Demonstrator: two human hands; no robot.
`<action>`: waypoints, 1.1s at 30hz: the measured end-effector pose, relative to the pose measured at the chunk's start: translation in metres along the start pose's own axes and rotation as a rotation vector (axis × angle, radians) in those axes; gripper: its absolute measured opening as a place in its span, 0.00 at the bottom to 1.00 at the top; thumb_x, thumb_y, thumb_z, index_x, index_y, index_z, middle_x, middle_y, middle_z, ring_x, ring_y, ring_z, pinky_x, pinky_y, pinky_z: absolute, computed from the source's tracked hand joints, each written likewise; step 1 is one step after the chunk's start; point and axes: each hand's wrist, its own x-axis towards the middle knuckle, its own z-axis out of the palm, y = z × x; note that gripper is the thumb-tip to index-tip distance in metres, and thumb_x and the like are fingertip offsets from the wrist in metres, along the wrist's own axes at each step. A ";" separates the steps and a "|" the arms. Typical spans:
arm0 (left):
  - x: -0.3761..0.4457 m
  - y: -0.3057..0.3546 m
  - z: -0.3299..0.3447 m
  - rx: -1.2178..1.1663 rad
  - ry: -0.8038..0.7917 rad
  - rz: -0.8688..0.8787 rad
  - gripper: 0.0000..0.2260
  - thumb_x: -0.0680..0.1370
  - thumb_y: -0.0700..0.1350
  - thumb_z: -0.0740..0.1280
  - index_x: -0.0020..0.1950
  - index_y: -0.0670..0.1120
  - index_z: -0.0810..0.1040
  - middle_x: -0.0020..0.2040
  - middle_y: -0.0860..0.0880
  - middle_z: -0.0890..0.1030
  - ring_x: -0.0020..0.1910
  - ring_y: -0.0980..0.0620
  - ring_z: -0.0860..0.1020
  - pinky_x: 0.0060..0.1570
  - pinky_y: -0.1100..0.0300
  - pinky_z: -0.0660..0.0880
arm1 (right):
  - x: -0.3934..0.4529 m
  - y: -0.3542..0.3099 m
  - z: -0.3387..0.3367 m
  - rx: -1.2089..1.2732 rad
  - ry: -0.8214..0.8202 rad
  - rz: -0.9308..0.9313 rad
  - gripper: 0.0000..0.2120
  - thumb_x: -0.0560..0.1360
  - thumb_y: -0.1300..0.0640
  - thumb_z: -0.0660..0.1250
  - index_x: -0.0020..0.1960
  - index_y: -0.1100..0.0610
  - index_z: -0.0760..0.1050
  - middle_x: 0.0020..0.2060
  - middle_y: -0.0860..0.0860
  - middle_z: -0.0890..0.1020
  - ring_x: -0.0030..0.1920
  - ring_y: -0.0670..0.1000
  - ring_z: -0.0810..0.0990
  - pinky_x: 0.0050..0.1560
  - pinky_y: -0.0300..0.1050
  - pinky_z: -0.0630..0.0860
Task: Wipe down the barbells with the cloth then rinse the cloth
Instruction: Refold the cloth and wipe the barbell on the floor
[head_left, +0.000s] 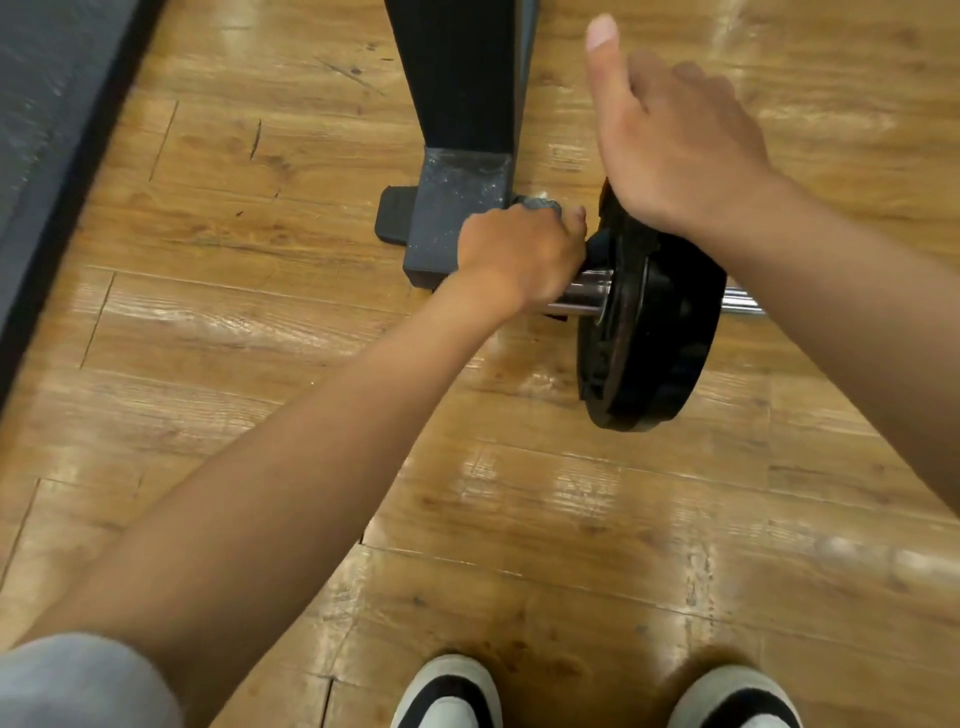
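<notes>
Glossy wood-plank floor (260, 322) fills the view, with a dark mat edge (47, 130) at the far left. On the floor lies the barbell (587, 293), its chrome sleeve smooth and reflective, carrying a round black weight plate (660, 358) that stands on edge. The left hand (519, 254) is curled around the sleeve end, just left of the plate, with a grey cloth (540, 203) bunched under its fingers. The right hand (675, 140) rests on the plate's upper rim, thumb extended upward; whether its fingers curl over the rim cannot be told. Directly behind the left hand stands a dusty grey steel rack foot (457, 208) below a black upright. Two black-and-white shoes (447, 691) appear at the bottom edge.
</notes>
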 end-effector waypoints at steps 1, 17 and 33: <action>-0.005 0.000 0.005 0.001 0.054 -0.007 0.23 0.88 0.53 0.50 0.52 0.45 0.82 0.43 0.44 0.80 0.42 0.41 0.78 0.38 0.53 0.60 | 0.001 0.000 -0.001 0.005 -0.009 0.004 0.36 0.83 0.33 0.37 0.68 0.54 0.72 0.67 0.61 0.74 0.70 0.64 0.68 0.68 0.64 0.64; -0.050 0.007 0.030 -0.040 0.329 0.090 0.19 0.87 0.49 0.52 0.47 0.47 0.80 0.44 0.46 0.83 0.43 0.43 0.77 0.43 0.51 0.63 | 0.000 -0.005 -0.003 -0.100 -0.037 0.027 0.40 0.81 0.30 0.36 0.74 0.55 0.70 0.72 0.61 0.71 0.73 0.64 0.67 0.71 0.65 0.64; 0.042 -0.014 -0.037 -0.207 -1.132 0.132 0.39 0.69 0.59 0.78 0.76 0.47 0.72 0.76 0.46 0.73 0.74 0.44 0.71 0.69 0.49 0.69 | -0.028 -0.001 0.005 -0.152 0.046 -0.045 0.38 0.82 0.31 0.38 0.71 0.55 0.72 0.68 0.61 0.74 0.71 0.64 0.69 0.71 0.66 0.63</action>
